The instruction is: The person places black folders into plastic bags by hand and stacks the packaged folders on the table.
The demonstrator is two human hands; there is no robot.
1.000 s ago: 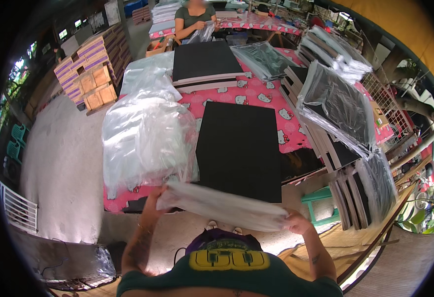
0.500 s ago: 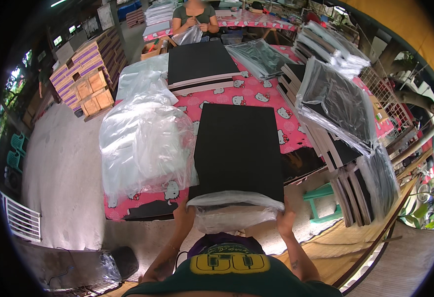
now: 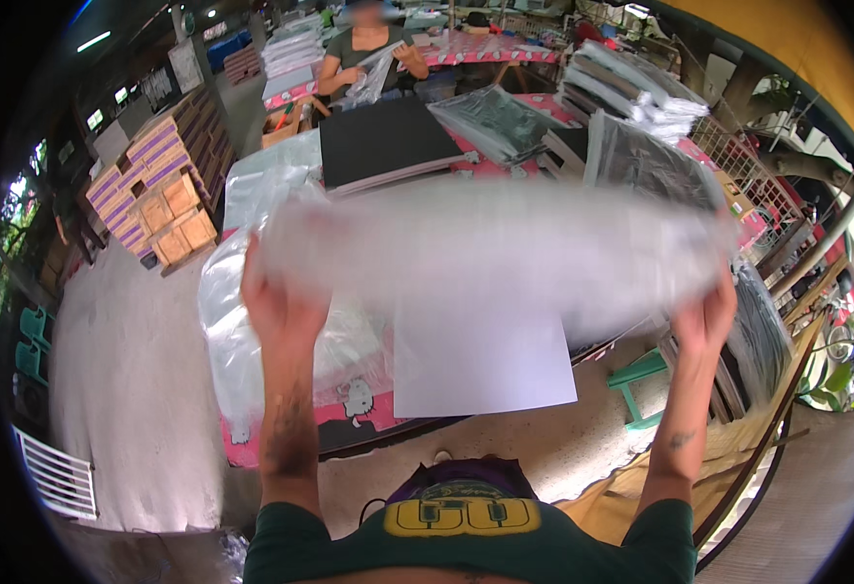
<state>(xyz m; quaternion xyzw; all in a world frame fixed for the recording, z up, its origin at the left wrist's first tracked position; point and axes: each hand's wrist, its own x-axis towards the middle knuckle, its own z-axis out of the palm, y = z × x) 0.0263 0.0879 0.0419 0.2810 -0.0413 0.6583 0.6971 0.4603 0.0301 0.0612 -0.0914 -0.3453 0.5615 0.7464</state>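
A wide, pale sheet that looks like plastic (image 3: pixel 505 243) is stretched between my hands above the table, smeared by motion. My left hand (image 3: pixel 286 307) grips its left end and my right hand (image 3: pixel 705 316) its right end, with the fingers partly hidden behind it. Whether a board is inside it, I cannot tell. Beneath it, a smooth white rectangular sheet (image 3: pixel 485 365) lies at the table's near edge, its far part covered from view. Left of that, a heap of clear plastic bags (image 3: pixel 237 321) rests on the pink patterned tablecloth (image 3: pixel 349 414).
A stack of black boards (image 3: pixel 388 141) lies farther back. Plastic-wrapped boards (image 3: pixel 651 161) are piled on the right, above a green stool (image 3: pixel 636 380). Another person (image 3: pixel 368 58) handles clear plastic across the table. Stacked cartons (image 3: pixel 169 180) stand on the left floor.
Both hands have risen from the table's near edge and spread apart, lifting the pale plastic. Where the black board's surface showed, a white sheet now shows. The person opposite has raised a hand.
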